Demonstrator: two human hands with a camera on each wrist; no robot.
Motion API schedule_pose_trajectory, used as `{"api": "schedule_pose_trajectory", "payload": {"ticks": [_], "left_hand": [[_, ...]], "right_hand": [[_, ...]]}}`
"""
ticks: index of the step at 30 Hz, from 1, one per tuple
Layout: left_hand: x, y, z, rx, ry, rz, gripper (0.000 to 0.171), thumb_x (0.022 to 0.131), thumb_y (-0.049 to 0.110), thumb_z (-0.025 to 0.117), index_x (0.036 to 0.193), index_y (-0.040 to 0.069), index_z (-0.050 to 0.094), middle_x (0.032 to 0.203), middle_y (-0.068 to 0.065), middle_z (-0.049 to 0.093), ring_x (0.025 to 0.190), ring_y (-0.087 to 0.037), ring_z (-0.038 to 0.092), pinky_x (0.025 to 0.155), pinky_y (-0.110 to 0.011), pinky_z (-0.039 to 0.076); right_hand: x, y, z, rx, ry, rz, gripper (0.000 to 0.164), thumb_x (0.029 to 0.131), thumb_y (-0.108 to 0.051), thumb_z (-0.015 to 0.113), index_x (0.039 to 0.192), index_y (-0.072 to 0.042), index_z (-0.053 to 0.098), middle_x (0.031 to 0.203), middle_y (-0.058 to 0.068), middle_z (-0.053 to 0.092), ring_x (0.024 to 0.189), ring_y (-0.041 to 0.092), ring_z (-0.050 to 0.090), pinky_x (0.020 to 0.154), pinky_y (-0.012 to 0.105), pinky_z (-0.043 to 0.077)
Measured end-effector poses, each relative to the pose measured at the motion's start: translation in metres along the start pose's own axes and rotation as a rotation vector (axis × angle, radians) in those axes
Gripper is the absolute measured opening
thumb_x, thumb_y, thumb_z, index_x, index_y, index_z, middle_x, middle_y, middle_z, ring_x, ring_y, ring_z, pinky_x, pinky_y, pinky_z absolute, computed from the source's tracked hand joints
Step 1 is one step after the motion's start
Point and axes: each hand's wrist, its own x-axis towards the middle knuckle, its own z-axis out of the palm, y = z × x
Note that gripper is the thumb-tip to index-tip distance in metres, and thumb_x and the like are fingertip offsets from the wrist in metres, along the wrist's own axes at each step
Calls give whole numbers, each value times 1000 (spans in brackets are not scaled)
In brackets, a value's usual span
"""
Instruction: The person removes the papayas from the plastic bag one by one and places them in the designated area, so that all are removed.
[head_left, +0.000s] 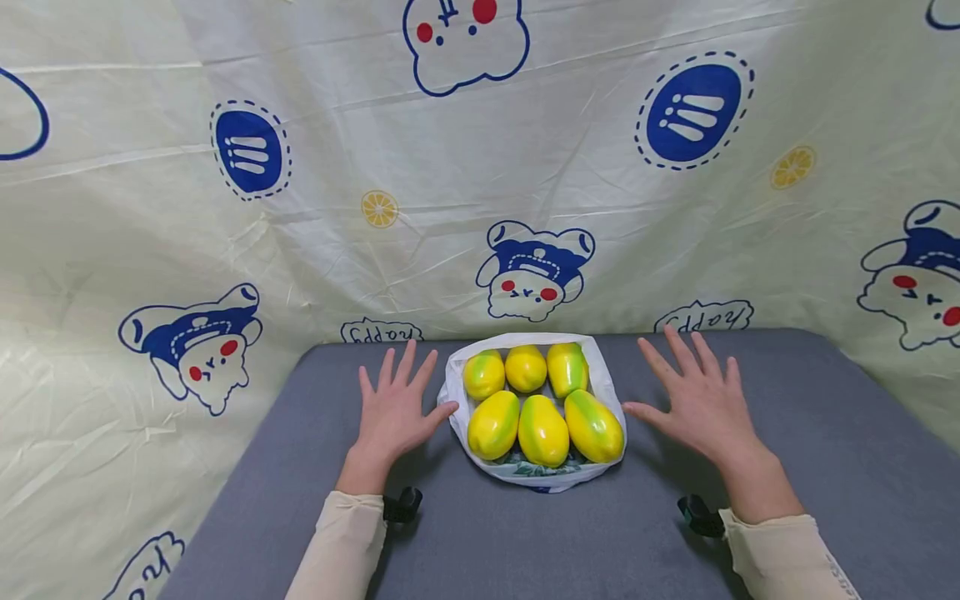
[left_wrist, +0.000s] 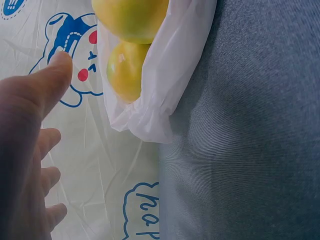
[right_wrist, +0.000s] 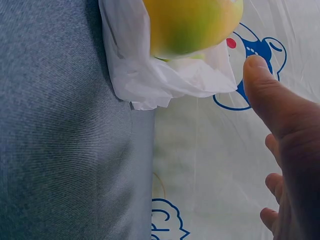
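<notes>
A white plastic bag (head_left: 491, 348), its mouth rolled open, stands at the middle of the table and holds several glossy yellow-green fruits. Three larger oval ones, like papayas (head_left: 543, 432), lie in the front row. Behind them sit three more fruits (head_left: 526, 368); the rightmost is longer and greener on top. My left hand (head_left: 396, 412) is spread beside the bag's left side, thumb pointing at its rim. On the other side my right hand (head_left: 697, 404) is spread too, thumb tip close to the rim. Neither hand holds anything. Both wrist views show the bag's side (left_wrist: 167, 95) and fruit inside.
Grey cloth covers the table (head_left: 555, 542). Behind it hangs a pale printed curtain (head_left: 322, 250) with blue cartoon figures, close to the table's back edge. Each wrist wears a dark strapped device (head_left: 402, 505) below the hand.
</notes>
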Motion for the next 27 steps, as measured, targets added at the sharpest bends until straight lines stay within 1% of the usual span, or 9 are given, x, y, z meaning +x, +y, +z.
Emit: {"api": "schedule_pose_trajectory", "payload": {"ticks": [5, 11, 14, 17, 20, 23, 25, 27], "left_hand": [[0, 2, -3, -5, -1, 0, 86, 88, 69, 56, 159, 31, 25, 170, -5, 7, 156, -39, 7, 117, -74, 2], [-1, 6, -6, -22, 6, 9, 85, 88, 68, 57, 159, 31, 26, 170, -5, 7, 156, -39, 7, 117, -74, 1], [-2, 7, -6, -26, 12, 8, 84, 88, 66, 58, 158, 30, 27, 170, -6, 9, 156, -38, 9, 117, -74, 3], [-2, 9, -5, -53, 13, 4, 82, 90, 65, 58, 158, 30, 29, 170, -6, 11, 156, -37, 12, 118, -73, 5], [-3, 11, -4, -120, 7, -8, 79, 92, 62, 57, 158, 29, 30, 170, -6, 12, 155, -35, 17, 120, -70, 11], [-2, 14, -1, -206, 18, -30, 75, 94, 58, 58, 157, 28, 32, 169, -6, 15, 152, -35, 25, 119, -65, 22], [-2, 16, 1, -275, 39, -48, 72, 94, 53, 60, 156, 27, 35, 168, -6, 19, 149, -37, 31, 117, -64, 30], [0, 17, 4, -362, 61, -62, 68, 95, 47, 62, 155, 25, 38, 167, -6, 23, 147, -37, 36, 113, -62, 36]], "right_hand": [[0, 2, 0, 0, 6, 0, 104, 79, -65, 71, 161, -28, 19, 167, 17, 12, 151, 48, 7, 109, 82, 3], [0, 3, -1, 12, -4, -1, 104, 79, -69, 68, 161, -28, 18, 167, 18, 12, 152, 47, 4, 110, 81, 1], [0, 3, -2, 17, -9, -1, 103, 79, -65, 71, 161, -27, 19, 167, 18, 12, 151, 49, 6, 110, 81, 4], [0, 2, -3, 24, -5, -13, 99, 81, -58, 73, 160, -24, 23, 167, 19, 14, 149, 50, 13, 112, 78, 11], [-1, -1, -5, 41, 31, -35, 91, 84, -48, 74, 158, -21, 29, 165, 19, 21, 145, 49, 24, 110, 74, 24], [-1, -5, -7, 88, 70, -49, 79, 89, -38, 73, 155, -18, 35, 162, 18, 29, 140, 47, 34, 101, 71, 39], [-2, -9, -9, 140, 88, -54, 72, 91, -33, 72, 153, -18, 40, 158, 16, 35, 137, 45, 39, 95, 70, 44], [-1, -12, -9, 198, 92, -63, 65, 92, -29, 71, 150, -17, 44, 153, 16, 42, 133, 43, 44, 92, 67, 47]]}}
